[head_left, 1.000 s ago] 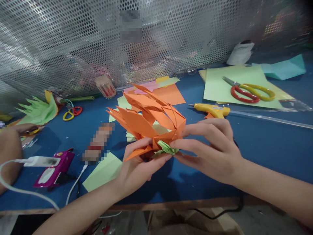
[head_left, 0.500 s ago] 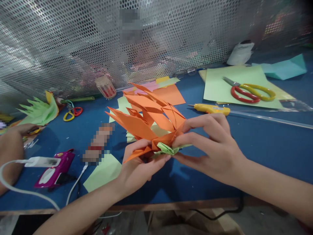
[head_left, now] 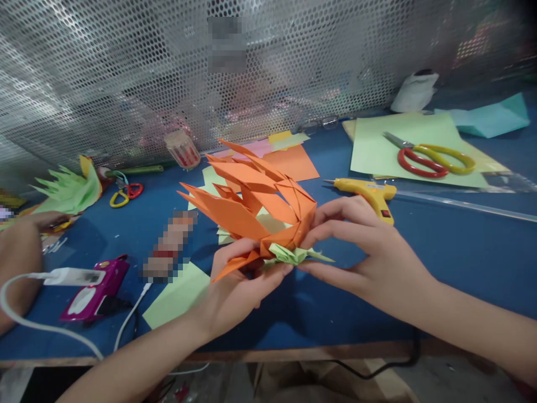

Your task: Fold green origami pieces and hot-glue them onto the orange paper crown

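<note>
R hand (head_left: 371, 249) slides right, fingers parted round green paper (head_left: 291, 254); L hand (head_left: 237, 285) pinches folded orange paper (head_left: 277, 204). Prob. light, crushable; hold base, not tips.

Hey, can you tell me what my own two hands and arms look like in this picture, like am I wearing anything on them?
Your bare left hand and bare right hand show no gloves or rings. Both slender forearms are uncovered where visible, with no watch, bracelet or clear marking. Whether sleeves begin higher up can't be told.
</note>
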`<control>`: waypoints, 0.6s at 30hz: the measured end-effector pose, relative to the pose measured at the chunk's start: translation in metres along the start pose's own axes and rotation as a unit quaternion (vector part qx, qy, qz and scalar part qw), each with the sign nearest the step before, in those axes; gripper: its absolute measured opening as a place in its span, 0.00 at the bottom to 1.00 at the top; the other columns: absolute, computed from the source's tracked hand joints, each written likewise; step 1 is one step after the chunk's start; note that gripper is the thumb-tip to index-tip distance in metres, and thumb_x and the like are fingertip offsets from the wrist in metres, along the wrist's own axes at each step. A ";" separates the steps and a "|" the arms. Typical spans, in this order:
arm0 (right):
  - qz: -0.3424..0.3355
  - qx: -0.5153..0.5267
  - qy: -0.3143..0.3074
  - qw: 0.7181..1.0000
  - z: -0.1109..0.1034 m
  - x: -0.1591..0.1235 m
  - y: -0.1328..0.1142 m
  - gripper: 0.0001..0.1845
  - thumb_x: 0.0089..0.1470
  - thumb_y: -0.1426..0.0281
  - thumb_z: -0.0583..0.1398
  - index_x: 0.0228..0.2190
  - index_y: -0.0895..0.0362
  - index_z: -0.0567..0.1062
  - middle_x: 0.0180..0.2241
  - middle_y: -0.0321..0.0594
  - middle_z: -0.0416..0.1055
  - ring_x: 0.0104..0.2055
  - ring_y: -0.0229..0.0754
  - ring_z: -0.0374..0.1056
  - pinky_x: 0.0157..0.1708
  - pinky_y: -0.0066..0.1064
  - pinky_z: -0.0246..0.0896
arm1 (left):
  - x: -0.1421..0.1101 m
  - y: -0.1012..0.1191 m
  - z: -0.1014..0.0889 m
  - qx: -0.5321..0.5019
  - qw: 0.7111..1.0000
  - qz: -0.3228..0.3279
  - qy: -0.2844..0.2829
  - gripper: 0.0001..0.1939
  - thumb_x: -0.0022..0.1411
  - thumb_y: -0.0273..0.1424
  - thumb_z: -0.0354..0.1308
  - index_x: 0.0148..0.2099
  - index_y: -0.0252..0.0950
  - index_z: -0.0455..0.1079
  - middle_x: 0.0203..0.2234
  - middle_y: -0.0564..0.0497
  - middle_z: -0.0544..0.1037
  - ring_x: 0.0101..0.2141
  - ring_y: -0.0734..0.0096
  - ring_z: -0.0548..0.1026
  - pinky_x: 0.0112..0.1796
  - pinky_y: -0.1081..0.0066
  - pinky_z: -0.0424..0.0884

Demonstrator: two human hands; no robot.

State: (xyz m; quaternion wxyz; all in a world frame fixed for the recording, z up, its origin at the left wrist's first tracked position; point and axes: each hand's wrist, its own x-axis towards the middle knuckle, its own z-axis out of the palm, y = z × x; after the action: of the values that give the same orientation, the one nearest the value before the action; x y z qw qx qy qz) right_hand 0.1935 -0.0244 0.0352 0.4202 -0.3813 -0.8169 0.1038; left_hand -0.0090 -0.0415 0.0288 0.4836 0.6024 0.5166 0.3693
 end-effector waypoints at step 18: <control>0.171 -0.040 -0.146 0.973 0.003 -0.004 0.024 0.09 0.52 0.64 0.61 0.35 0.55 0.76 0.26 0.36 0.69 0.25 0.37 0.64 0.23 0.30 0.59 | 0.021 0.004 -0.007 0.001 0.996 0.021 -0.087 0.16 0.55 0.32 0.64 0.44 0.36 0.64 0.34 0.53 0.74 0.17 0.85 0.65 0.13 0.84 0.64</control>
State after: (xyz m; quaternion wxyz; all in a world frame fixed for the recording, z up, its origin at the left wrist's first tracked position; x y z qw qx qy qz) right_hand 0.2051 -0.0106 0.0192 0.2566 -0.5129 -0.7954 0.1961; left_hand -0.0107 -0.0193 0.0330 0.5181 0.6438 0.4599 0.3250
